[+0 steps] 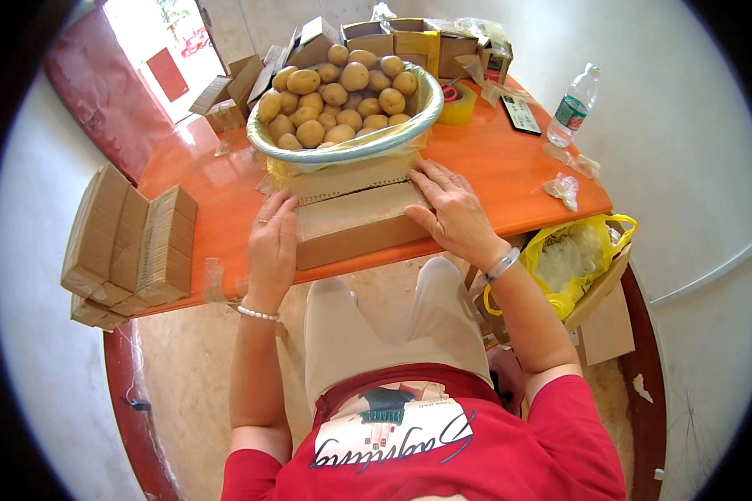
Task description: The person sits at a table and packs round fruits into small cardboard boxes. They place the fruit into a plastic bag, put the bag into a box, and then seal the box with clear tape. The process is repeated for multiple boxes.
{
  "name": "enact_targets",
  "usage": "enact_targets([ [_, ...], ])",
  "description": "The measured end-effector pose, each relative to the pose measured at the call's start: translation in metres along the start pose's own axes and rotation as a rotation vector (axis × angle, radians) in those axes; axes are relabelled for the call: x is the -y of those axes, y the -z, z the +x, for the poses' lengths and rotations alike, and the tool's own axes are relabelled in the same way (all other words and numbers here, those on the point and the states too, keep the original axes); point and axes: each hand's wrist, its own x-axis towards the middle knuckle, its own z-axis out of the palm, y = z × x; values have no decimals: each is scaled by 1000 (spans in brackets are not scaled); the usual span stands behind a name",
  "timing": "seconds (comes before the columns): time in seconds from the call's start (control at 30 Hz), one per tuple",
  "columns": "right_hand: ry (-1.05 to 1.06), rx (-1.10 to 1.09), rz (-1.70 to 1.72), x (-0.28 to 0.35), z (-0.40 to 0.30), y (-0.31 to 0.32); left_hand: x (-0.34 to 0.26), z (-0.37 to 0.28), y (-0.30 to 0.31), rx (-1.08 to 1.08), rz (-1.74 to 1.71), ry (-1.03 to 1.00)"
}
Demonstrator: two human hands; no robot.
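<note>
A shallow cardboard box point(360, 219) lies at the table's near edge, its top flaps meeting along a ragged, perforated seam with a narrow dark gap. My left hand point(274, 232) holds the box's left end, fingers pointing away from me and the thumb by the top. My right hand point(454, 210) grips the right end, its fingers spread over the top corner and the thumb on the near part. Part of each end is hidden under my hands. Right behind the box stands a plastic-lined basin point(351, 153) heaped with potatoes point(335, 94).
Closed cardboard boxes point(125, 238) are stacked at the orange table's point(470, 163) left edge. Open boxes point(366, 41) line the back. To the right are yellow tape point(460, 109), red-handled scissors point(449, 94), a phone point(520, 116) and a water bottle point(573, 109). A yellow bag point(570, 269) hangs below the corner.
</note>
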Motion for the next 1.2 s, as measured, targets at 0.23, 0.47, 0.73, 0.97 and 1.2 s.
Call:
enact_targets([
  [0.23, -104, 13, 205, 0, -4, -2, 3, 3, -9, -103, -231, 126],
  [0.47, -218, -21, 434, -25, 4, 24, 8, 7, -1, -110, -659, 311],
  [0.73, -656, 8, 627, -118, 16, 32, -31, 13, 10, -186, 253, -119],
  [0.97, -1029, -155, 948, -181, 52, 16, -65, 10, -2, -86, 312, -328],
  [1.2, -1177, -505, 1409, -245, 86, -19, -55, 8, -12, -5, 228, -270],
])
